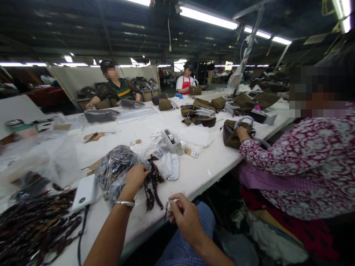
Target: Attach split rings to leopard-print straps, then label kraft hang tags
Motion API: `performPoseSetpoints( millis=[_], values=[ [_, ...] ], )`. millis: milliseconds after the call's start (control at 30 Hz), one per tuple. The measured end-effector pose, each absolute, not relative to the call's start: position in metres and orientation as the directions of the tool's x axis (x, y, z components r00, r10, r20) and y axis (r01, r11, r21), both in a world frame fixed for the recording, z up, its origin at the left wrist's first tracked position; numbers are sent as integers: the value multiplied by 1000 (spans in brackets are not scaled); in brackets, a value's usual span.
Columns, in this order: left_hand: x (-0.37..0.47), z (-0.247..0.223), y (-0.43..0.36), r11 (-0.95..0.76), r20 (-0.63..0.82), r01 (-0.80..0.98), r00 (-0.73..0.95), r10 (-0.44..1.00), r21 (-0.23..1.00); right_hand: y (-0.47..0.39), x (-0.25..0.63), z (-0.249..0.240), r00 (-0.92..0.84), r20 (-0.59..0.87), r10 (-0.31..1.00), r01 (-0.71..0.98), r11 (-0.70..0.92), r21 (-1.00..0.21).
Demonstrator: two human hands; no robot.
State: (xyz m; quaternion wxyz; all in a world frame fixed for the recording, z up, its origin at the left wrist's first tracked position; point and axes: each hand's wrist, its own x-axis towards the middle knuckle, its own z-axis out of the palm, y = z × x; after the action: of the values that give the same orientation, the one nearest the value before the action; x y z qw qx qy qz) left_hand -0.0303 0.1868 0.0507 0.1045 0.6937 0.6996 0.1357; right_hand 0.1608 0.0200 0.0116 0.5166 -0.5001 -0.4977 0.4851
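Note:
My left hand [135, 178], with a silver bangle at the wrist, reaches over the table's near side. Its curled fingers close on the upper part of some dark brown braided cords [155, 181], whose loose ends hang toward the table's near edge. Just beyond that edge, over my lap, my right hand [181, 211] pinches a thin dark loop [166, 207] between thumb and fingers; its exact kind is too small to tell. Left of my left hand sits a clear plastic bag [116, 168] stuffed with similar dark braided pieces.
A pile of braided cords [36, 225] and a white power bank [84, 193] with a cable lie left. Beyond are a tape dispenser [171, 142], paper tags [191, 152] and brown bags [199, 120]. A co-worker [291, 159] sits close at right, handling a bag [231, 135].

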Motion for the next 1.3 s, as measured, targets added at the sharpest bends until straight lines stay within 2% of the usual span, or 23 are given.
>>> performPoseSetpoints(
  millis=[200, 267, 333, 433, 500, 567, 733, 867, 1067, 1200, 1300],
  values=[
    [-38, 69, 146, -133, 131, 820, 71, 989, 557, 27, 167, 21, 90, -14, 996, -113, -4, -994],
    [-36, 74, 125, -153, 164, 675, 49, 985, 722, 30, 168, 25, 102, -33, 994, -169, -15, -985],
    [-30, 78, 103, -163, 170, 455, 24, 985, 875, 34, 168, 28, 104, -47, 993, -220, -23, -975],
    [-15, 74, 75, -126, 128, 218, 9, 992, 968, 36, 166, 33, 90, -56, 994, -279, -29, -960],
    [-5, 68, 61, -88, 86, 163, 21, 996, 983, 36, 165, 36, 78, -57, 995, -305, -30, -952],
    [4, 61, 51, -87, 74, 190, 75, 994, 978, 35, 165, 39, 66, -58, 996, -319, -34, -947],
    [16, 57, 37, -203, 160, 287, 166, 973, 936, 32, 163, 42, 52, -97, 994, -382, -70, -922],
    [19, 55, 30, -272, 251, 335, 104, 962, 902, 30, 161, 41, 51, -113, 992, -403, -83, -911],
    [19, 49, 28, -310, 336, 430, 17, 942, 848, 25, 157, 42, 86, -86, 993, -293, -57, -954],
    [14, 44, 35, -376, 448, 505, -24, 894, 777, 18, 150, 40, 3, -119, 993, -290, -113, -950],
    [10, 43, 37, -337, 406, 479, -44, 913, 810, 17, 149, 40, -14, -139, 990, -317, -137, -939]
  ],
)
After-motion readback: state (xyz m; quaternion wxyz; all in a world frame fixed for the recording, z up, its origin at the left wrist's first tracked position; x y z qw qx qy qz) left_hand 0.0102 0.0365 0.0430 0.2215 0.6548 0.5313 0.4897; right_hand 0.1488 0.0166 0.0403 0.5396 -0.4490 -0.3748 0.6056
